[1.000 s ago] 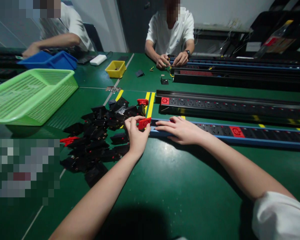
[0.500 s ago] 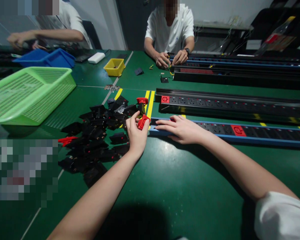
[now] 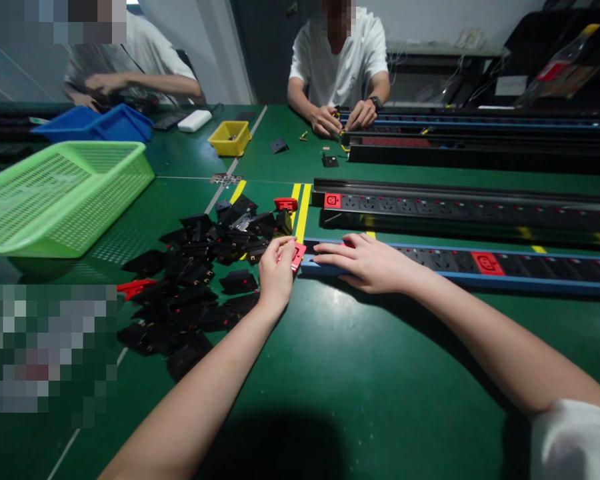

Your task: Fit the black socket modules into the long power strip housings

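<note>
Between the thumb and fingers of my left hand (image 3: pixel 276 270) is a red socket module (image 3: pixel 298 256), face up at the left end of a blue-edged rail (image 3: pixel 460 282). Black socket modules and a red one (image 3: pixel 487 263) sit in that rail. My right hand (image 3: pixel 367 263) lies across the rail near its left end, fingers stretched out and pointing left, hiding the sockets beneath. Left of my left hand spreads a pile of loose black socket modules (image 3: pixel 190 267), with a loose red module (image 3: pixel 285 204) at its far right edge.
Behind the blue rail lies a black rail (image 3: pixel 410 219) with sockets. A green basket (image 3: pixel 75 227), a blue bin (image 3: pixel 97 125) and a yellow bin (image 3: pixel 229 139) stand to the left. Across the table, a co-worker's hands (image 3: pixel 343 119) work at more rails; another person sits far left.
My left hand has moved slightly right and turned the red socket module, bringing it against the rail's left end. My right hand stays on the rail.
</note>
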Motion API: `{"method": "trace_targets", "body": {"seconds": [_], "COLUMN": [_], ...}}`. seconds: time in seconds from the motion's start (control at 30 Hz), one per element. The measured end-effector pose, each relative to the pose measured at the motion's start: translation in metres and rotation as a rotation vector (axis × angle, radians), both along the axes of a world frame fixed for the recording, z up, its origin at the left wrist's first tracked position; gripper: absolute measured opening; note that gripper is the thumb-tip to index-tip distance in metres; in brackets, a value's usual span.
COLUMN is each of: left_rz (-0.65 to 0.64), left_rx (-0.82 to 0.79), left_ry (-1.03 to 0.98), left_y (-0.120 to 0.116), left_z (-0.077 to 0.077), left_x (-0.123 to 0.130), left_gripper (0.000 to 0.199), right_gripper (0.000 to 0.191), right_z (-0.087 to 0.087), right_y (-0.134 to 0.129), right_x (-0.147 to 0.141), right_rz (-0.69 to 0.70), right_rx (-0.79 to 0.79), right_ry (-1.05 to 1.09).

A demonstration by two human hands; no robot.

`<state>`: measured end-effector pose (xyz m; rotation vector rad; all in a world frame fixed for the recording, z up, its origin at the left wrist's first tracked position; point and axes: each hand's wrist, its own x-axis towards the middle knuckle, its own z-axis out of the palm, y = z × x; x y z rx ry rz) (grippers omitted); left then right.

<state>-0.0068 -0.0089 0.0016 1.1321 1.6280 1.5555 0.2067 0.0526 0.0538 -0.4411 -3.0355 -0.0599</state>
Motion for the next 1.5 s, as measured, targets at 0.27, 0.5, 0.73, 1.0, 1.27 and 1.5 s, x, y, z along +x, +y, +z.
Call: {"method": "trace_targets", "body": {"seconds": [0.27,0.5,0.73,1.0,1.27,1.5], "left_rz": [0.025,-0.005,-0.015,0.006,0.047,0.014], "left_rx": [-0.071,-0.105,-0.115,-0.098,-0.085,-0.054], "left_ry": [0.205,0.289,0.304,0.299,0.331,0.293], "left_y": [0.006,0.004,0.008,0.013,0.009,0.013], "left_z": [-0.001,0.002,-0.001,-0.005,-0.005,-0.006], "left_x": [-0.004,-0.001,-0.005,-0.011,-0.006,-0.008], "left_gripper": [0.029,0.039,0.042,0.045,0.047,0.044], "right_gripper": [0.063,0.061,0.060,0.062,0.061,0.059], "right_z": [0.001,0.001,0.002,0.002,0.002,0.002], "right_y": [-0.001,-0.001,-0.001,-0.001,-0.001,-0.001], "right_x": [0.000,0.000,0.000,0.000,0.000,0.000], "right_rz": [-0.011,0.000,-0.008,-0.001,-0.007,-0.011], "right_rx": [-0.007,-0.011,0.000,-0.001,0.008,-0.004], "right_ry": [-0.008,-0.002,-0.009,0.003,0.001,0.000]}}
